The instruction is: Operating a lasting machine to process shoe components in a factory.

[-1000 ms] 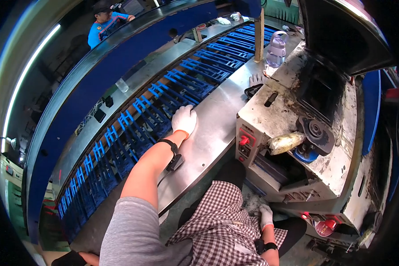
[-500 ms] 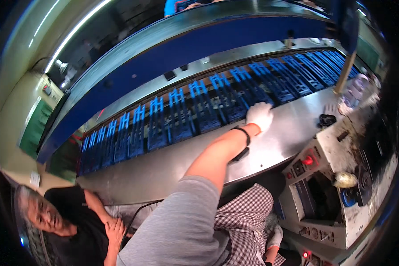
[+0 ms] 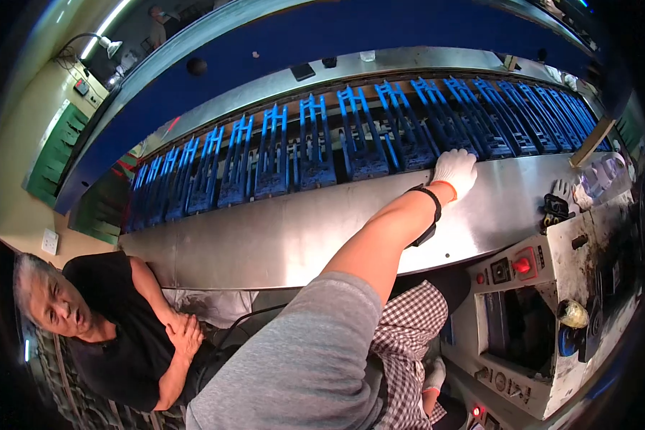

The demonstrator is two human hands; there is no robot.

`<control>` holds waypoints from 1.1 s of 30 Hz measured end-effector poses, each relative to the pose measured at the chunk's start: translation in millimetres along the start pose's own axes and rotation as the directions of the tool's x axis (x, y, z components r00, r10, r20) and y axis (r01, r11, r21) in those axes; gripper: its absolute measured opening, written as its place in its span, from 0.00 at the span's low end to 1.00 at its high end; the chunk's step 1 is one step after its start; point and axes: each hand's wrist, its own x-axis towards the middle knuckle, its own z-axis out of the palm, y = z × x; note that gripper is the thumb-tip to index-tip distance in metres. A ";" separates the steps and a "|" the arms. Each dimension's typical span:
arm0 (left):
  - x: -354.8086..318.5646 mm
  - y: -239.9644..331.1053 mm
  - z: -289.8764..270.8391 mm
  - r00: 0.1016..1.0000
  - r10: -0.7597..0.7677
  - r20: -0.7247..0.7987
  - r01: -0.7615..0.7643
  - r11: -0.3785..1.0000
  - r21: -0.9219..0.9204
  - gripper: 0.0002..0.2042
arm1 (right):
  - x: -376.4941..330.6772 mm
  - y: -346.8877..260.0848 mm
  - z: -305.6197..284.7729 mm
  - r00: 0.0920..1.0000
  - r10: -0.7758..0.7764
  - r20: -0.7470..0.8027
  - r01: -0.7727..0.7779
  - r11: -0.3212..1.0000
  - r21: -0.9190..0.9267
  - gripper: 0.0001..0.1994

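My left hand [image 3: 455, 174], in a white knitted glove with a dark band round the wrist, reaches out to the near edge of a long row of blue forked metal frames [image 3: 317, 154]. Its fingers are curled at the near end of one frame; what lies under them is hidden. My right hand [image 3: 434, 375], gloved too, is low beside the checkered apron [image 3: 408, 322], and its fingers are too hidden to read. The frames lie side by side in the machine, prongs pointing away, behind a bare metal ledge [image 3: 265, 244].
A thick blue beam [image 3: 265, 61] spans above the frames. At the right stands a worn control box [image 3: 502, 269] with a red knob, and a clear plastic container [image 3: 602, 175] lies above it. A person in a black shirt [image 3: 122, 322] sits at the lower left, arms crossed.
The view has shifted, so the frames and ledge appear higher. My left hand stays at the near edge of the row, its fingers still curled. The right hand stays low.
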 end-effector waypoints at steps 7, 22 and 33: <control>-1.3 0.2 -1.4 1.000 -0.017 0.002 0.017 1.000 -0.003 0.12 | 6.5 3.7 -10.2 0.999 0.032 0.026 -0.031 0.999 -0.017 0.15; 2.1 -1.2 -1.6 0.999 -0.022 0.042 0.022 1.000 0.016 0.13 | -2.6 -2.0 -5.1 0.998 0.056 -0.018 -0.057 0.998 -0.022 0.17; 2.0 -4.7 2.2 0.998 -0.024 0.062 0.023 0.999 0.025 0.13 | 0.7 1.5 -8.3 1.000 0.010 -0.007 -0.010 1.000 0.009 0.17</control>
